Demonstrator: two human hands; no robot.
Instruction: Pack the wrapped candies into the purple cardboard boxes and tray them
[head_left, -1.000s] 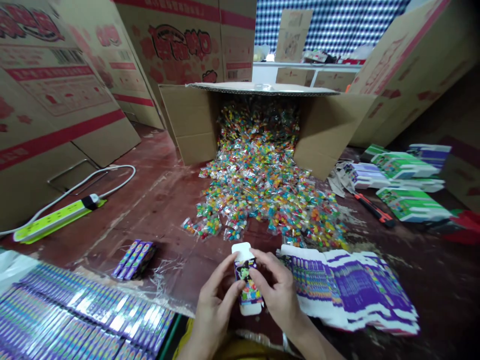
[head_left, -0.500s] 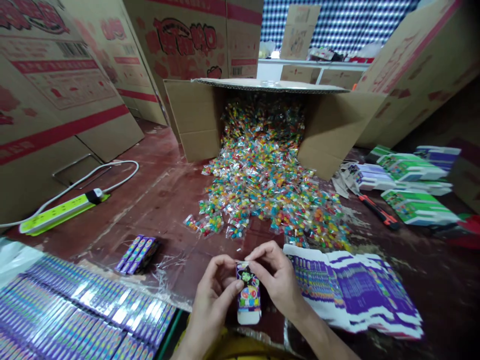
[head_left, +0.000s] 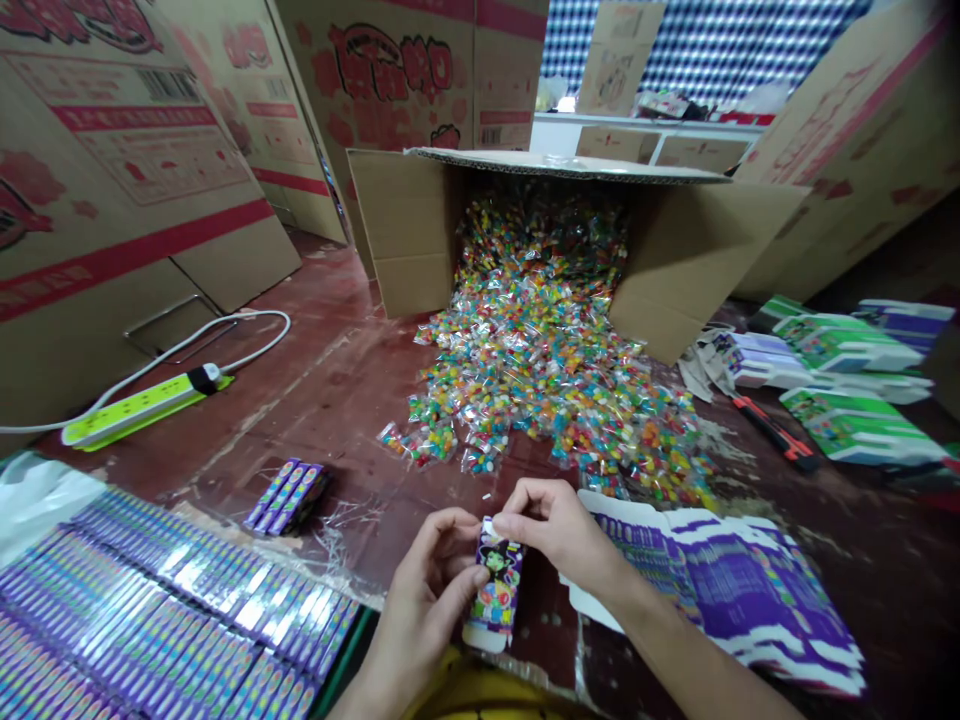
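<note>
A small purple candy box (head_left: 498, 585) with a cartoon figure and candies printed on it is held upright near the table's front edge. My left hand (head_left: 429, 590) grips its left side, thumb across the front. At the top end, my right hand (head_left: 551, 525) pinches the box's upper flap between thumb and fingers. A white flap shows at the bottom end. Just right of my right forearm lie stacks of flat purple cartons (head_left: 720, 575). Beyond my hands, small clear bags of coloured candies (head_left: 532, 370) spill across the table.
The bags pour from a tipped cardboard box (head_left: 412, 235). At left are a tray of filled purple boxes (head_left: 150, 610), a small group of boxes (head_left: 286, 497) and a yellow-green power strip (head_left: 142, 405). A red-black cutter (head_left: 776, 432) lies by green cartons (head_left: 855, 425) at right.
My right hand has come down and closed onto the top of the box. The box has tilted slightly, its lower end swinging left. The whole view has shifted a little.
</note>
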